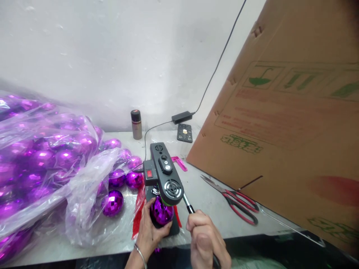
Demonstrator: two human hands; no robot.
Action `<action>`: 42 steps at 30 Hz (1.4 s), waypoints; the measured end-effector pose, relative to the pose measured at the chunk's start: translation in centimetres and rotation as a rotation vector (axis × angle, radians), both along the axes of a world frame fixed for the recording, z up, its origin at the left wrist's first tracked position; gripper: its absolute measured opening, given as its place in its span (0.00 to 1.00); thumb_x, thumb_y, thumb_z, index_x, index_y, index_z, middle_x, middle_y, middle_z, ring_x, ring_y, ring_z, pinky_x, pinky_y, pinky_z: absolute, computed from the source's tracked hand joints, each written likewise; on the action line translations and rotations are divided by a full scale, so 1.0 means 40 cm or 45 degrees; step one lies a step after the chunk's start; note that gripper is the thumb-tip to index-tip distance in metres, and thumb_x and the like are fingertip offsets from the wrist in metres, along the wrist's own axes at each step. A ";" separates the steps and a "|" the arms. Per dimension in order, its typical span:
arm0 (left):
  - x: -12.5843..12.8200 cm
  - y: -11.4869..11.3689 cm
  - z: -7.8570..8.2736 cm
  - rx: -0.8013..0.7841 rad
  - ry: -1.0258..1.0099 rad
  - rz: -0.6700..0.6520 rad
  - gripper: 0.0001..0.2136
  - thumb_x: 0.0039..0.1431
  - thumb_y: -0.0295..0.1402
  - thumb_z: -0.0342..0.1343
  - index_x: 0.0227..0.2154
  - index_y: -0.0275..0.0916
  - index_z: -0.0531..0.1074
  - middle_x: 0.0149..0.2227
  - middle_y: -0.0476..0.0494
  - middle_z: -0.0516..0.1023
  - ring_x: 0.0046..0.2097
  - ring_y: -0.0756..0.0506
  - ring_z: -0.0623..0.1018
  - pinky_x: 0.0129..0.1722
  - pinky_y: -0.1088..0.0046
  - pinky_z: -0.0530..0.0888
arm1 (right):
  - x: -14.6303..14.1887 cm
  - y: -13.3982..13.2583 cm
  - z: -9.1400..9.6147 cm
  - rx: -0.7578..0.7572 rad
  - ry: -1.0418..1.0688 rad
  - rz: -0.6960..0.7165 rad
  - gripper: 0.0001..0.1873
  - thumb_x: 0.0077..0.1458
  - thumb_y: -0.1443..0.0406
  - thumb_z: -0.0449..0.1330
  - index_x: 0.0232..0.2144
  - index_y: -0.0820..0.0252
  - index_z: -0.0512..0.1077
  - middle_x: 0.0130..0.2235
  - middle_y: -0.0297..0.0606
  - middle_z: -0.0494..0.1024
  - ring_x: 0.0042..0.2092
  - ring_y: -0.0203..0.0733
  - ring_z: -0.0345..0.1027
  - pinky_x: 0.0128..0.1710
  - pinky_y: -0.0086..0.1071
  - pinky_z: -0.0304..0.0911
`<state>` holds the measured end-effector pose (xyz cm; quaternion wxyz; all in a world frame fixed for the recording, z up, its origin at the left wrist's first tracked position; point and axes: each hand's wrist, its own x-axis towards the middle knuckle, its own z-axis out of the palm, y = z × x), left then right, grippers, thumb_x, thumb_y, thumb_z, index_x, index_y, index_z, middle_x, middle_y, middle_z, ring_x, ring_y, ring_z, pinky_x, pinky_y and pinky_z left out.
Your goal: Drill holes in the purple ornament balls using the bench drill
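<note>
Fingers and thumb of my left hand (150, 228) are closed around a shiny purple faceted ball (162, 211). It sits under the front end of a small black machine (165, 172) with round vents, a red switch and round buttons. A bit of green shows between the ball and the machine's underside. My right hand (207, 239) is wrapped round the black grip of a metal lever (187, 201) at the machine's right side. Red material (138, 216) lies under the machine. Another purple ball (112, 203) rests to the left of my left hand.
A clear plastic bag (86, 183) full of purple balls spreads over the left side. Red-handled scissors (238, 205) lie on the right by a large cardboard box (280, 123). Behind are a spray can (136, 125), a power adapter (181, 117) and a phone (184, 133).
</note>
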<state>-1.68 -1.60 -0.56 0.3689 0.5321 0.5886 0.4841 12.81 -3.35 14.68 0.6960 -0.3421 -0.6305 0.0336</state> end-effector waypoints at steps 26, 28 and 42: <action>0.024 0.009 0.039 0.040 -0.003 0.009 0.36 0.41 0.40 0.74 0.56 0.39 0.75 0.55 0.31 0.84 0.59 0.26 0.83 0.64 0.39 0.78 | -0.025 0.013 -0.091 0.066 0.209 -0.012 0.24 0.77 0.68 0.50 0.24 0.56 0.62 0.25 0.30 0.67 0.27 0.36 0.65 0.31 0.33 0.62; 0.027 0.011 0.046 0.042 -0.019 0.016 0.36 0.41 0.39 0.74 0.56 0.39 0.75 0.55 0.32 0.84 0.59 0.26 0.84 0.64 0.39 0.78 | -0.024 0.021 -0.059 0.087 0.234 0.000 0.23 0.76 0.69 0.51 0.24 0.55 0.61 0.23 0.28 0.62 0.26 0.36 0.64 0.28 0.31 0.58; -0.023 -0.257 -0.062 0.476 0.274 0.069 0.29 0.49 0.43 0.80 0.54 0.51 0.79 0.58 0.31 0.84 0.61 0.26 0.84 0.61 0.41 0.81 | -0.016 0.009 0.041 -0.079 0.202 0.031 0.22 0.75 0.70 0.53 0.24 0.56 0.64 0.23 0.29 0.65 0.27 0.37 0.67 0.26 0.32 0.57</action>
